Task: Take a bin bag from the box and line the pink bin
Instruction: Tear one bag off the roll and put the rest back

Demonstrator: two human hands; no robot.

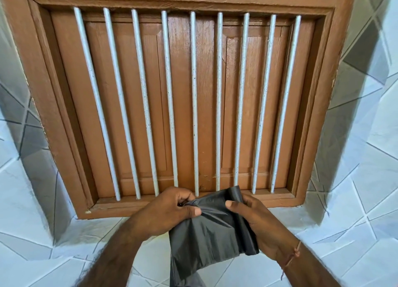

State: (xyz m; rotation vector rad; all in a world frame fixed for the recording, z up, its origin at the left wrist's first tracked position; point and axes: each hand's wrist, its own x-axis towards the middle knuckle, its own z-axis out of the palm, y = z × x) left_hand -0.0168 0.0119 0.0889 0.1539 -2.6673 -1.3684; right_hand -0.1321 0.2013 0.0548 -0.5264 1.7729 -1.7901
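Note:
A dark grey bin bag point(206, 237), still partly folded, hangs between my two hands low in the head view. My left hand point(170, 211) pinches its upper left edge between thumb and fingers. My right hand point(254, 217) grips the folded right side, thumb on top. The bag's lower part trails down out of the frame. Neither the box nor the pink bin is in view.
Straight ahead is a brown wooden window point(193, 97) with shut shutters behind several white vertical bars. White wall tiles with grey geometric lines point(355, 179) surround it on both sides and below.

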